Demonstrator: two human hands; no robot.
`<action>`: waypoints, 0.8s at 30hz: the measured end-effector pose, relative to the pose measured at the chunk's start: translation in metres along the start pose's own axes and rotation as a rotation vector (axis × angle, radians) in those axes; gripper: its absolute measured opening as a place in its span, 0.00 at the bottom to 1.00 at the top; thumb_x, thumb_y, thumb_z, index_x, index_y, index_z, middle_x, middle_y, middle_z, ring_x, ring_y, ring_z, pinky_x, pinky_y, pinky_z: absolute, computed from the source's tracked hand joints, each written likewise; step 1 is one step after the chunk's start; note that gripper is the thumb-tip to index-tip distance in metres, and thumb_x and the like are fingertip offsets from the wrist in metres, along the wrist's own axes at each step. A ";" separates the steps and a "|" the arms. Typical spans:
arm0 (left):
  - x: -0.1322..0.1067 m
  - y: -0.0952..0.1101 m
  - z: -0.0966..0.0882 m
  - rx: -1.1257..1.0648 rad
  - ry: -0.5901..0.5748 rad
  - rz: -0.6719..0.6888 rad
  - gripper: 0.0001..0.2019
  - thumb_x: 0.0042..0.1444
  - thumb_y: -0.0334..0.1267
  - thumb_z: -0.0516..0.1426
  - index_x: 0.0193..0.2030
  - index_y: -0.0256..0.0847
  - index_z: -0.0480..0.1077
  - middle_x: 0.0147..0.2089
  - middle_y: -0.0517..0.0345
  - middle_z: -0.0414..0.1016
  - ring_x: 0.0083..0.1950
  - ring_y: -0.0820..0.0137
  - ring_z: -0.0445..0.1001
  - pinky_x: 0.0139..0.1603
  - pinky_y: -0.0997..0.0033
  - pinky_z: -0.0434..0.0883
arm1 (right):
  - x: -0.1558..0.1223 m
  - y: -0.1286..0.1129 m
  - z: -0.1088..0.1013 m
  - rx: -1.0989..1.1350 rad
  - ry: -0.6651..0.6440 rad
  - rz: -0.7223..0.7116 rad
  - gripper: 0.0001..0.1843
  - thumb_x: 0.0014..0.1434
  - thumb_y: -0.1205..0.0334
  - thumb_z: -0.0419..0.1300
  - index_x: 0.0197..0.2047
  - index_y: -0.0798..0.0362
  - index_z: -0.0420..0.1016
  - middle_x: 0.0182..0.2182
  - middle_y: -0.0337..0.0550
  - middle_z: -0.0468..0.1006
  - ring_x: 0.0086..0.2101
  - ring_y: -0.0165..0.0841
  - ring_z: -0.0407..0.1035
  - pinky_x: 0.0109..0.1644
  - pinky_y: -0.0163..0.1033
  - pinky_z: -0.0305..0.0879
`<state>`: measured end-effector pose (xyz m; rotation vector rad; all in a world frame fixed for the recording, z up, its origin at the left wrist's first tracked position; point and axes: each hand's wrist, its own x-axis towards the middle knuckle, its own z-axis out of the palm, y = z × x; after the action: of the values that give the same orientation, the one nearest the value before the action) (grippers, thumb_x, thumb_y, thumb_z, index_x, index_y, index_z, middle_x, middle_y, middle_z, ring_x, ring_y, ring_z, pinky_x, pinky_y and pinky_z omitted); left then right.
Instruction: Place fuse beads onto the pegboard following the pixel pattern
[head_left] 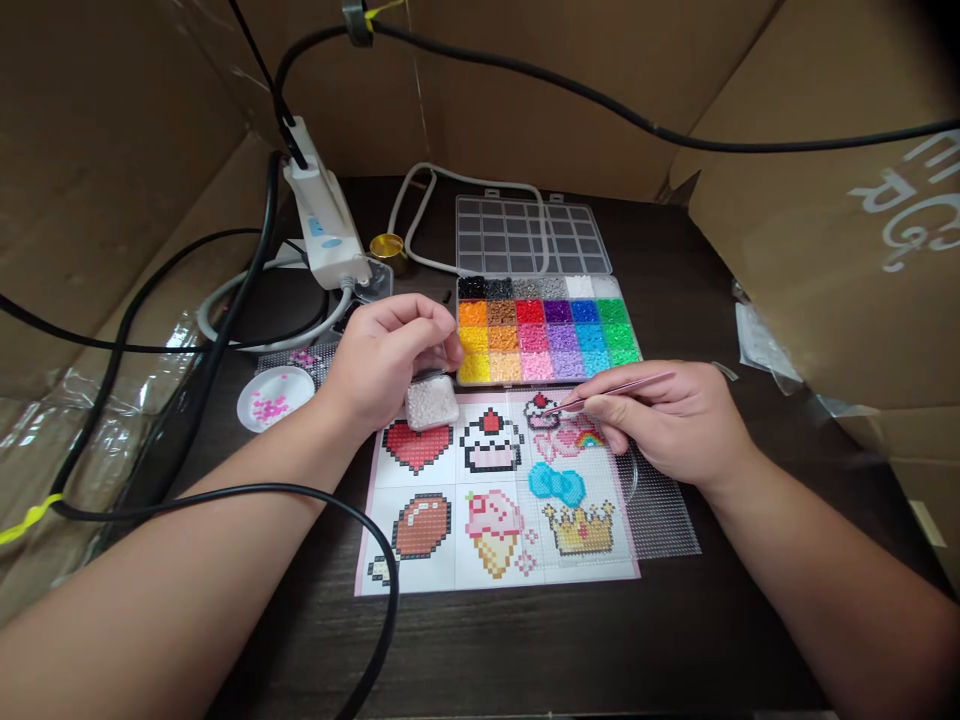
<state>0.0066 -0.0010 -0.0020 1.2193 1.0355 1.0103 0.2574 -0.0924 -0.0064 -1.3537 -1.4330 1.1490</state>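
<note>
My right hand (pixel 660 415) pinches pink tweezers (pixel 619 392), their tips at a small cupcake made of beads (pixel 541 410) on a clear pegboard. This board lies over a pattern sheet (pixel 499 587) printed with pixel pictures. A blue bead bow (pixel 556 485) also sits on it, below the cupcake. My left hand (pixel 401 355) is closed, its fingers curled just above a small clear box of whitish beads (pixel 432 404). A transparent edge shows under those fingers; what they grip, if anything, I cannot make out. The box rests at the sheet's top left, by the printed heart.
Behind the sheet stands an open bead case (pixel 547 330) with many colours. A white dish (pixel 276 398) of pink beads lies left, near a power strip (pixel 326 215). Black cables (pixel 382 560) loop across the left foreground. Cardboard walls (pixel 525 110) enclose the dark table (pixel 525 650).
</note>
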 end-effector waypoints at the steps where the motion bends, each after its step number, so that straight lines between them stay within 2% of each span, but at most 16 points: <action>1: 0.000 0.000 0.000 0.007 0.000 0.003 0.03 0.50 0.32 0.60 0.27 0.40 0.72 0.24 0.59 0.76 0.26 0.73 0.75 0.30 0.73 0.74 | 0.000 0.000 0.000 0.001 -0.001 0.004 0.08 0.59 0.61 0.68 0.37 0.58 0.86 0.15 0.39 0.73 0.17 0.26 0.66 0.22 0.32 0.65; 24: 0.000 0.000 0.000 0.041 0.012 0.006 0.02 0.49 0.34 0.61 0.28 0.40 0.72 0.25 0.58 0.76 0.26 0.71 0.76 0.30 0.71 0.75 | 0.000 0.000 0.000 -0.015 0.005 0.020 0.09 0.58 0.61 0.68 0.38 0.58 0.86 0.16 0.40 0.73 0.18 0.27 0.67 0.23 0.32 0.65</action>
<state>0.0064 -0.0015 -0.0024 1.2519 1.0671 1.0056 0.2573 -0.0924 -0.0061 -1.3837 -1.4304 1.1493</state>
